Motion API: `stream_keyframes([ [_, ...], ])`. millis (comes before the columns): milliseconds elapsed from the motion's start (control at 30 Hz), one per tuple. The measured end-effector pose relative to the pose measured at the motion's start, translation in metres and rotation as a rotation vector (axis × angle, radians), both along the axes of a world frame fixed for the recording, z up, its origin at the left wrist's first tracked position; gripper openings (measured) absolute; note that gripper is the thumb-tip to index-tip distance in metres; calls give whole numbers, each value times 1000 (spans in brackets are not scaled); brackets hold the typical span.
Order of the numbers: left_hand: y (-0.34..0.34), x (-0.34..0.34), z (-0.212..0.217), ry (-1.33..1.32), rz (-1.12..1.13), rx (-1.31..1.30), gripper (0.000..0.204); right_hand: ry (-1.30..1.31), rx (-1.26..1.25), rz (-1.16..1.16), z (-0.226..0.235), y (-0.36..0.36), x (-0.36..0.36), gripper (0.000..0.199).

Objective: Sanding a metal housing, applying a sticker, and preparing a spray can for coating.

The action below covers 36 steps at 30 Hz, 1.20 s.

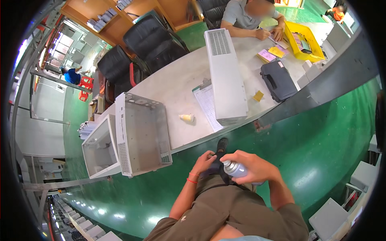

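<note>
My right hand [255, 166] is wrapped round a spray can [238, 170], which lies tilted with its nozzle end toward the left. My index finger reaches over the can's top. Just left of it, my left hand [204, 162] hangs in front of my body with loosely bent fingers and nothing visible in it. A red cord circles that wrist. Ahead, at the table's near edge, stand a long white metal housing [227, 80] with a vent grille and, farther left, an open metal case [146, 132]. Between them lies a small whitish-yellow crumpled item [186, 117].
A clipboard [207, 104] with a sheet lies partly under the housing on the white table [177, 92]. Right of it are a black plastic case [278, 80] and a yellow bin [299, 44]. A seated person [249, 18] writes across the table. Black chairs [152, 38] stand behind.
</note>
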State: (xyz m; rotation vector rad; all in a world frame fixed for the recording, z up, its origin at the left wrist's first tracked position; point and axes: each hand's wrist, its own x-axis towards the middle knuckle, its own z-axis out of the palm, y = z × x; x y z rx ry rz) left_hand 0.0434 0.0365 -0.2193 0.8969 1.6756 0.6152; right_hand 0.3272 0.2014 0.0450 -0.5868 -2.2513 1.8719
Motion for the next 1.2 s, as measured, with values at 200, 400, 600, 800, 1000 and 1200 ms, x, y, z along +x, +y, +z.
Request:
stream_keyframes([
  [200, 10, -18, -38, 76, -138, -156, 44, -205, -152, -118, 2, 12, 14, 73],
  [400, 79, -12, -53, -27, -265, -129, 45, -241, -204, -327, 12, 31, 29, 79],
  [600, 99, -25, -64, -130, -260, -97, 43, -165, -222, -369, 10, 55, 13, 79],
  [800, 96, -51, -75, -80, -248, -199, 45, -160, -198, -381, 22, 68, 10, 77],
  [1000, 80, -43, -89, -28, -154, -98, 47, -206, -27, -342, 54, 69, 20, 78],
  [1200, 47, -18, -116, -59, -8, -151, 45, 306, 344, -1035, 140, 12, 144, 92],
])
